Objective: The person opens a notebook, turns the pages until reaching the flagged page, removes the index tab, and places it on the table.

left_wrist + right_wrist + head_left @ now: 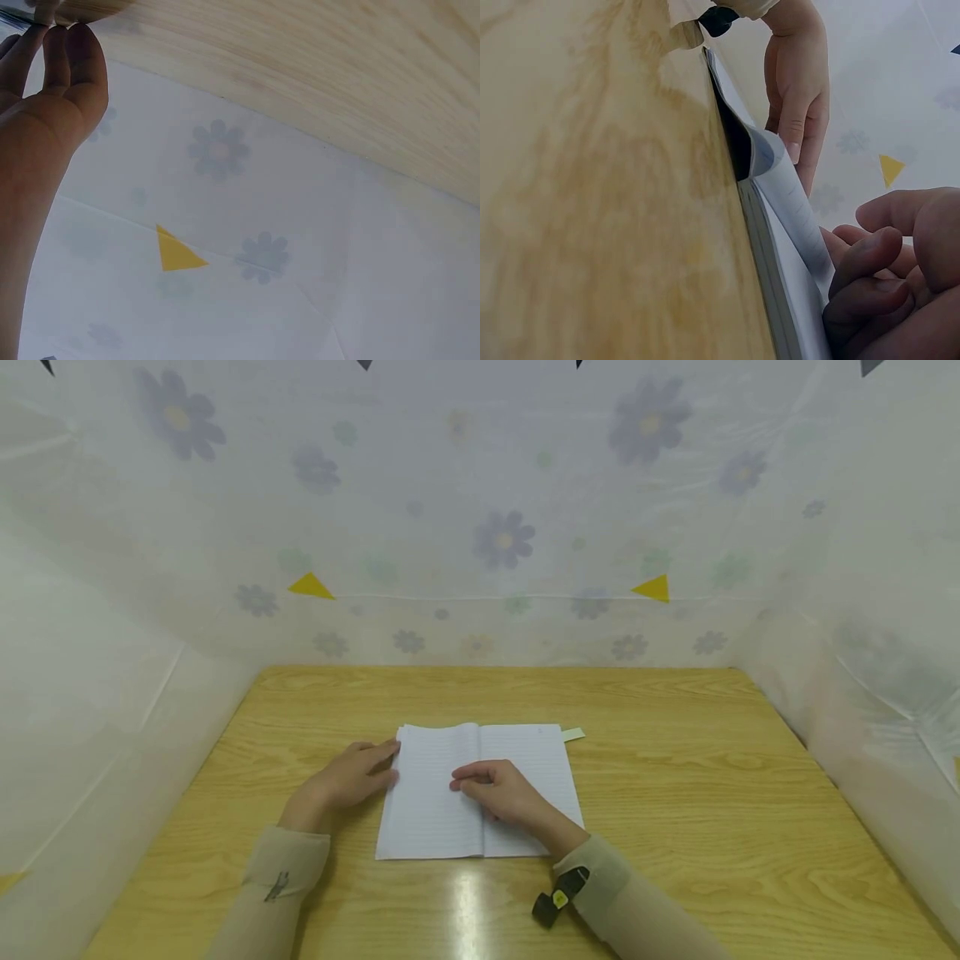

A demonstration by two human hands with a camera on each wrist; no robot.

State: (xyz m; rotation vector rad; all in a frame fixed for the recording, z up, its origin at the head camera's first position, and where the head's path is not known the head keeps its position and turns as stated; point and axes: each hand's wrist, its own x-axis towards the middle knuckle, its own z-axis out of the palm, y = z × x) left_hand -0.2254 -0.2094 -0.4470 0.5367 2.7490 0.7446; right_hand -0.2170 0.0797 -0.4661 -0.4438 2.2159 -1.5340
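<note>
An open lined notebook (431, 810) lies on the wooden table, its left pages slightly raised toward the spine. My left hand (348, 779) is at the notebook's left edge, fingers extended and fingertips touching the paper's side. Over the middle of the spread is my right hand (506, 793), with fingers bent loosely and thumb close below the index finger, holding nothing visible. In the right wrist view, its curled fingers (870, 300) rest low by the page, and the paper (784, 195) bulges up beside the spine.
A pale strip (573, 734) sticks out from the notebook's upper right edge. On the right sleeve sits a black strap (560, 898) with a yellow mark. Flower-patterned sheeting (465, 485) with yellow triangles (654, 588) walls in the table (697, 760) behind and at both sides.
</note>
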